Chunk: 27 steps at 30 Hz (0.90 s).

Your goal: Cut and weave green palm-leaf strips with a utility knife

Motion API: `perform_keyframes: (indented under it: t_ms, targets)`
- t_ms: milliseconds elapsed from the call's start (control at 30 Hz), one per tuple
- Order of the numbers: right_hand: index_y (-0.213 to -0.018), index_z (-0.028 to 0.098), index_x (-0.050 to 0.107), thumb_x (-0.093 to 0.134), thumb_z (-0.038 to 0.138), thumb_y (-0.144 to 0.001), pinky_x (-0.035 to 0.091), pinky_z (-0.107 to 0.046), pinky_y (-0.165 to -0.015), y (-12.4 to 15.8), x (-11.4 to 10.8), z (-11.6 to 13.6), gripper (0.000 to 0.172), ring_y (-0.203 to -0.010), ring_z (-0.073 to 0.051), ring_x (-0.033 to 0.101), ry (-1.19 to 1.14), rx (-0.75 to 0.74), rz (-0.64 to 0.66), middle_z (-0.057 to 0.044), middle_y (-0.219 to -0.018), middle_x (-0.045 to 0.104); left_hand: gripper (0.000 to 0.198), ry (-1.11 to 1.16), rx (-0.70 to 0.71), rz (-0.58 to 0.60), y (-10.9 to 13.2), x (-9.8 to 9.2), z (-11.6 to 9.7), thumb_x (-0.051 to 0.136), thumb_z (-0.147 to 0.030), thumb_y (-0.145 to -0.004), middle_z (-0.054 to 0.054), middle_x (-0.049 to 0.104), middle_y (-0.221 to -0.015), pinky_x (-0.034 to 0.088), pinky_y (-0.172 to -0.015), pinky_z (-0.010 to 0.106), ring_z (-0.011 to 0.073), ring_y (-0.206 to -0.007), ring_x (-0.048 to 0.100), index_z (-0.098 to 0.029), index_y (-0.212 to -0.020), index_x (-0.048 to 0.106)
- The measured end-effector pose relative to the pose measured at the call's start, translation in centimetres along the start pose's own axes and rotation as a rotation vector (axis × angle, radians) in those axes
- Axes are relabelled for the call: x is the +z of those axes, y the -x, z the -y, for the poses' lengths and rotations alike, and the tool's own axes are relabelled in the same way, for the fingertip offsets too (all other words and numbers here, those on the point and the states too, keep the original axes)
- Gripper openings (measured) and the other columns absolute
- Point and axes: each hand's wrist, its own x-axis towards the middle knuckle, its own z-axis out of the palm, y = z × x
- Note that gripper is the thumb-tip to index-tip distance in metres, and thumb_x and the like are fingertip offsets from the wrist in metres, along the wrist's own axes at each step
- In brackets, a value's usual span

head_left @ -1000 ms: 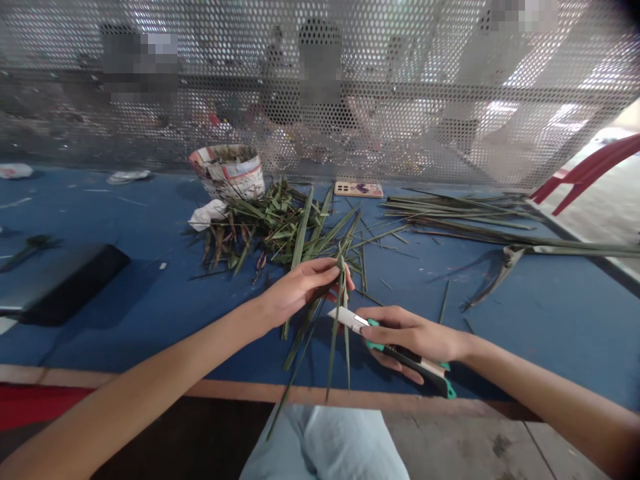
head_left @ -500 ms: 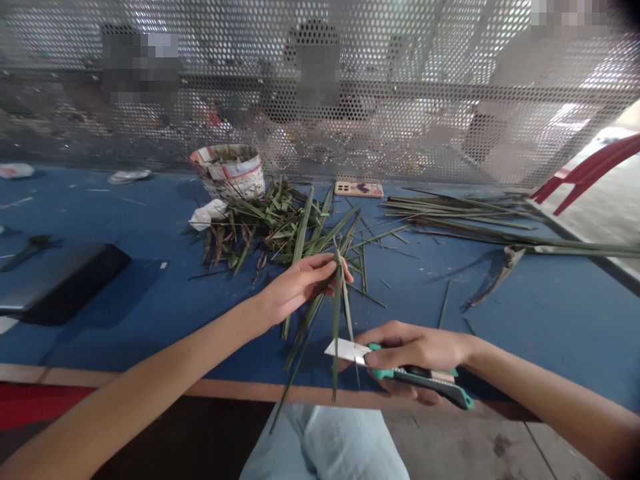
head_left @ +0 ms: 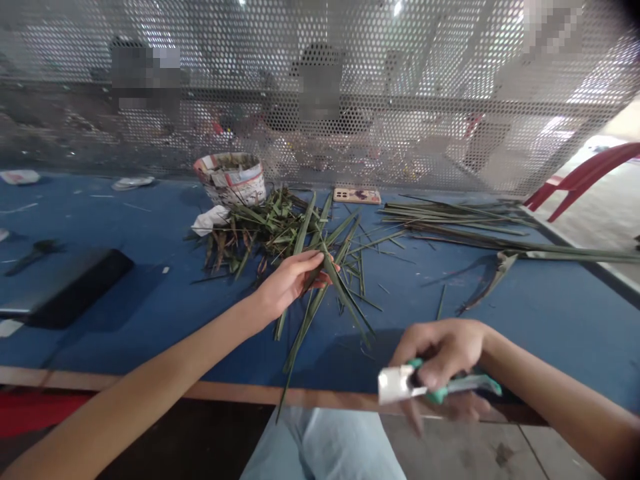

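My left hand (head_left: 290, 280) is closed on a bunch of long green leaf strips (head_left: 320, 293) that fan down across the blue table (head_left: 150, 307). My right hand (head_left: 443, 353) is closed on a teal-handled utility knife (head_left: 430, 385) near the table's front edge, its blade end pointing left, apart from the strips. A pile of cut leaf scraps (head_left: 265, 230) lies just beyond my left hand.
A paper-wrapped bowl (head_left: 231, 177) and a phone (head_left: 357, 195) sit at the back by a perforated metal screen (head_left: 320, 100). Long leaves (head_left: 460, 220) and shears (head_left: 487, 280) lie at right. A black case (head_left: 70, 287) lies at left. People sit behind the screen.
My right hand has drawn the knife down and to the right, off the strips, toward the table's front edge. The strips in my left hand have swung lower onto the table.
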Motion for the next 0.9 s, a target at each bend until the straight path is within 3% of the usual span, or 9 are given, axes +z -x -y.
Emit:
perform_keyframes:
  t_ms: [67,167,233,400,500,600,667,767,900]
  targets:
    - [-0.087,0.009,0.062,0.055,0.059,-0.082,0.032,-0.017,-0.029,1.0,-0.7,0.0,0.051,-0.031,-0.008,0.044,-0.045,-0.206,-0.237,0.003,-0.046,0.051,0.018,-0.046,-0.008,-0.003,0.2,0.3,0.1,0.064,-0.029,-0.082,0.008,0.072,-0.087,0.048,-0.063,0.020,0.0110,-0.069,0.063,-0.012,-0.083,0.070]
    - [-0.101,0.013,0.057,0.049,0.049,-0.090,0.036,-0.017,-0.037,1.0,-1.8,0.2,0.039,-0.039,-0.007,0.046,0.113,-0.453,-0.815,0.003,-0.057,0.054,0.021,-0.091,-0.020,0.052,0.4,0.5,0.5,0.066,-0.031,-0.080,0.009,0.072,-0.085,0.048,-0.063,0.021,0.0117,-0.069,0.064,-0.011,-0.082,0.070]
    - [-0.110,0.015,0.055,0.045,0.050,-0.092,0.042,-0.019,-0.046,0.3,-2.6,0.1,0.041,-0.050,-0.009,0.052,0.292,-0.443,-1.048,0.002,-0.065,0.054,0.020,-0.091,-0.026,0.114,0.5,0.7,0.7,0.067,-0.031,-0.080,0.010,0.073,-0.087,0.048,-0.063,0.021,0.0120,-0.069,0.064,-0.011,-0.083,0.069]
    - [-0.114,0.020,0.057,0.044,0.046,-0.094,0.046,-0.029,-0.069,-1.7,-4.2,-1.4,0.036,-0.074,-0.017,0.059,0.879,-0.260,-1.426,-0.004,-0.087,0.064,0.021,-0.110,-0.049,0.191,1.0,1.1,0.9,0.066,-0.031,-0.081,0.013,0.073,-0.093,0.050,-0.068,0.024,0.0148,-0.077,0.067,-0.011,-0.088,0.066]
    - [-0.115,0.021,0.058,0.043,0.038,-0.095,0.045,-0.034,-0.079,-2.1,-4.4,-2.1,0.030,-0.089,-0.021,0.060,1.131,-0.175,-1.448,-0.008,-0.099,0.065,0.021,-0.126,-0.046,0.200,1.2,1.3,0.8,0.065,-0.032,-0.082,0.011,0.073,-0.091,0.050,-0.070,0.025,0.0160,-0.078,0.068,-0.012,-0.090,0.065]
    - [-0.112,0.019,0.060,0.044,0.032,-0.095,0.043,-0.037,-0.086,-2.3,-3.6,-1.9,0.026,-0.098,-0.024,0.056,1.258,-0.266,-1.434,-0.011,-0.102,0.063,0.020,-0.147,-0.039,0.177,1.3,1.4,0.8,0.067,-0.031,-0.080,0.010,0.074,-0.085,0.051,-0.071,0.026,0.0165,-0.077,0.068,-0.013,-0.087,0.065]
    - [-0.109,0.019,0.060,0.047,0.030,-0.094,0.042,-0.038,-0.089,-2.3,-2.5,-1.5,0.023,-0.097,-0.023,0.055,1.215,-0.402,-1.415,-0.010,-0.101,0.062,0.020,-0.170,-0.029,0.149,1.3,1.4,0.9,0.068,-0.032,-0.079,0.009,0.074,-0.083,0.050,-0.071,0.027,0.0168,-0.076,0.068,-0.013,-0.085,0.066]
    - [-0.096,0.020,0.061,0.044,0.028,-0.096,0.044,-0.034,-0.089,-2.4,-0.8,-0.9,0.019,-0.096,-0.019,0.055,0.986,-0.601,-1.255,-0.008,-0.097,0.061,0.021,-0.205,-0.018,0.092,1.2,1.4,1.0,0.072,-0.032,-0.075,0.006,0.073,-0.080,0.051,-0.071,0.027,0.0163,-0.074,0.068,-0.014,-0.085,0.066]
    - [-0.084,0.019,0.063,0.047,0.024,-0.095,0.044,-0.031,-0.089,-3.1,0.4,-0.8,0.019,-0.097,-0.016,0.055,0.946,-0.623,-1.109,-0.007,-0.098,0.059,0.021,-0.208,-0.020,0.055,1.2,1.6,1.1,0.074,-0.031,-0.073,0.002,0.072,-0.075,0.051,-0.070,0.025,0.0138,-0.070,0.067,-0.015,-0.084,0.066]
